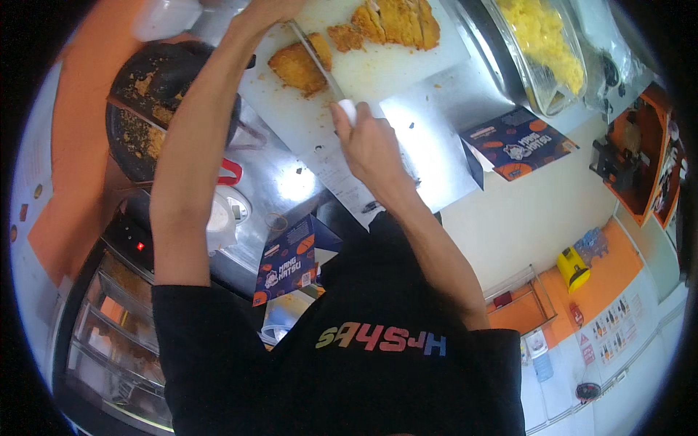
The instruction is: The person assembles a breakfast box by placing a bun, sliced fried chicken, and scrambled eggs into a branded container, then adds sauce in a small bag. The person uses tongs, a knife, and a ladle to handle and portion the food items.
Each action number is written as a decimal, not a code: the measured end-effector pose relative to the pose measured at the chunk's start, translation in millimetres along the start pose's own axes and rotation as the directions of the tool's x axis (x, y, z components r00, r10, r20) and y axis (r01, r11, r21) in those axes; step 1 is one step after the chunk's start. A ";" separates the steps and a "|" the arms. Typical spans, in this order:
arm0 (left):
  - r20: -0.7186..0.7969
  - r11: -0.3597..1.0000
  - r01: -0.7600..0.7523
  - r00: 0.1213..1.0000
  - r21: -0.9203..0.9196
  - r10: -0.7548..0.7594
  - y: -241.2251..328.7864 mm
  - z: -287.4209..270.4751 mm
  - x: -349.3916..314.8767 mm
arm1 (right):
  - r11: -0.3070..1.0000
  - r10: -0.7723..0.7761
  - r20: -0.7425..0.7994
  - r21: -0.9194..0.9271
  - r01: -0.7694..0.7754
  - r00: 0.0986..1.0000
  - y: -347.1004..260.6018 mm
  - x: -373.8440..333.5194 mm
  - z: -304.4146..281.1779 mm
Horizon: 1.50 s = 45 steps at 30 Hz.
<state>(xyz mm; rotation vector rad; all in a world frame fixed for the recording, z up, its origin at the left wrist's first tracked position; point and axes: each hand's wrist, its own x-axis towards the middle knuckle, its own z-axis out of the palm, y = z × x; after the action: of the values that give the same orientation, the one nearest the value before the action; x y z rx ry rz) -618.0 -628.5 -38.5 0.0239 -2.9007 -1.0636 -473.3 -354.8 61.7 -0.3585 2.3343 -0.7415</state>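
Note:
A white-handled kitchen knife point(318, 59) is gripped in my right hand point(369, 149), its fingers wrapped round the handle. The blade lies across a golden breaded cutlet point(289, 67) on the white cutting board point(367, 73). My left hand point(270, 10) is by the far end of the blade, at the top edge of the view; its fingers are mostly cut off there. To the right of the knife, a smaller breaded piece point(345, 37) sits beside a breaded cutlet cut into strips point(400, 25). Crumbs are scattered over the board.
At the right stands a clear container of yellow shredded food point(542, 43). Dark blue and orange cartons point(520, 144) rest on the metal counter's near side. On the left are a black crumb-filled tray point(134, 138), a white scale point(236, 207) and a glass display case point(109, 327).

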 end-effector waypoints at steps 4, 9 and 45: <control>-0.015 0.999 -0.010 1.000 0.035 0.011 6.5 -9.1 1.6 | 0.998 -0.062 -0.062 0.014 0.063 0.996 6.9 2.8 4.8; -0.019 0.998 -0.012 1.000 0.055 0.013 12.8 -14.2 5.1 | 0.983 0.008 0.025 0.182 -0.012 1.000 11.7 -0.8 -23.8; -0.031 0.997 0.041 0.999 0.072 -0.039 -10.2 -34.0 -29.7 | 0.969 0.077 0.110 0.227 -0.100 0.991 -36.2 -24.5 0.9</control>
<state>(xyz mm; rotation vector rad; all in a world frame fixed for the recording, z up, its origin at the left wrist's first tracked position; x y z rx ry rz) -586.5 -657.3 -20.4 0.1006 -2.9232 -0.9539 -452.2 -373.8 95.0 -0.1820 2.1269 -0.9191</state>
